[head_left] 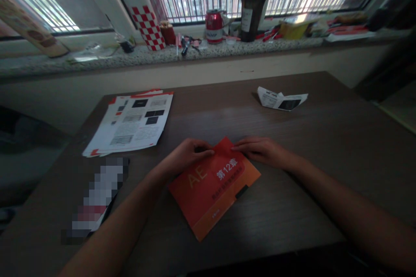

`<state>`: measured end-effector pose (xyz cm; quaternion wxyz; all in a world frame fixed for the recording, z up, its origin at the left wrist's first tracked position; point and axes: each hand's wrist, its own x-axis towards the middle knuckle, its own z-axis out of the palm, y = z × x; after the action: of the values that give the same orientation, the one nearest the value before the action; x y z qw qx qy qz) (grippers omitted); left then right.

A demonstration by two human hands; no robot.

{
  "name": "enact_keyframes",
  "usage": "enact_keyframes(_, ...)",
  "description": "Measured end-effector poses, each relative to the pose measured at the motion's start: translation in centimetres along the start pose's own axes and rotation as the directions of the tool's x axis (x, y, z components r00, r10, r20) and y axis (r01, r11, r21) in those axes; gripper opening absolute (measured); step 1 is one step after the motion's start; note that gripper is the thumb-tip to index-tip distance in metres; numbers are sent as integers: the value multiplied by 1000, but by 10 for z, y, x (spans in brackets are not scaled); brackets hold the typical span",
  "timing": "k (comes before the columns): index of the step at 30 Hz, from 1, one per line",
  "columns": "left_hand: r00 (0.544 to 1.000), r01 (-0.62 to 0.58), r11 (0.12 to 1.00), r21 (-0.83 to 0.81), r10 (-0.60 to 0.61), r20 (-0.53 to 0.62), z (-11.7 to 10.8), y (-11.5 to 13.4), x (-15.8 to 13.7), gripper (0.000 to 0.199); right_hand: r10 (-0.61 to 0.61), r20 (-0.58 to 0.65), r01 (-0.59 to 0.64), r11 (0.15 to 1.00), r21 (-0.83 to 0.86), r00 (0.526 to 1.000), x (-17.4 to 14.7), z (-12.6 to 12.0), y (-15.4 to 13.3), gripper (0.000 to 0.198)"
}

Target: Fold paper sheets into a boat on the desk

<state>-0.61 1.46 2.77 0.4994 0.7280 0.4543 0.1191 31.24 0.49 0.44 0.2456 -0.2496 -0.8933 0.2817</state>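
A red and orange printed sheet of paper [208, 194], folded, lies at an angle on the table in front of me. It bears "AE" and Chinese lettering, and one corner points away from me. My left hand [191, 152] is closed on its upper left edge, thumb on top and the other fingers along the far side. On the other side of that far corner, my right hand [261, 150] has its fingers together and closed at the upper right edge. The undersides of the paper and some fingertips are hidden.
A stack of printed sheets [139, 121] lies at the back left of the brown table [292, 207]. Nearer me is a blurred-out phone-like object [100, 194]. A folded paper boat [282, 100] stands at the back right. The windowsill holds a can [214, 26], a cup [251, 15] and a checkered bottle [147, 26].
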Motion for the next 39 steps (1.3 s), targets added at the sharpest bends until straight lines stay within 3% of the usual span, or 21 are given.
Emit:
enact_keyframes(9, 995, -37, 988, 149, 51, -91, -2, -2, 20, 24, -45, -34, 44, 999, -9, 998, 1, 0, 4, 37)
enact_keyframes(16, 993, -92, 952, 292, 111, -47, -2, 8, 32, 10, -38, -11, 36, 995, -96, 999, 0, 5, 10, 38)
enact_keyframes(23, 974, -77, 890, 449, 163, -157, 8, 13, 39, 6, -44, -28, 37, 977, -212, 999, 1, 9, 12, 32)
enact_keyframes(27, 930, -43, 825, 563, 239, -280, 21, 19, 27, 18, -56, -30, 48, 973, -225, 998, 1, 10, 12, 32)
enact_keyframes(31, 921, -104, 705, 702, 334, -199, 42, 24, -2, 19, -42, -22, 35, 971, -235, 999, 0, 7, 10, 31)
enact_keyframes(34, 915, -162, 713, 682, 368, -167, 62, 23, -27, 21, -44, -27, 35, 963, -267, 999, -1, 5, 9, 31)
enact_keyframes(39, 911, -182, 740, 647, 374, -172, 83, 16, -48, 45, -28, -18, 21, 954, -298, 999, -2, 5, 8, 29)
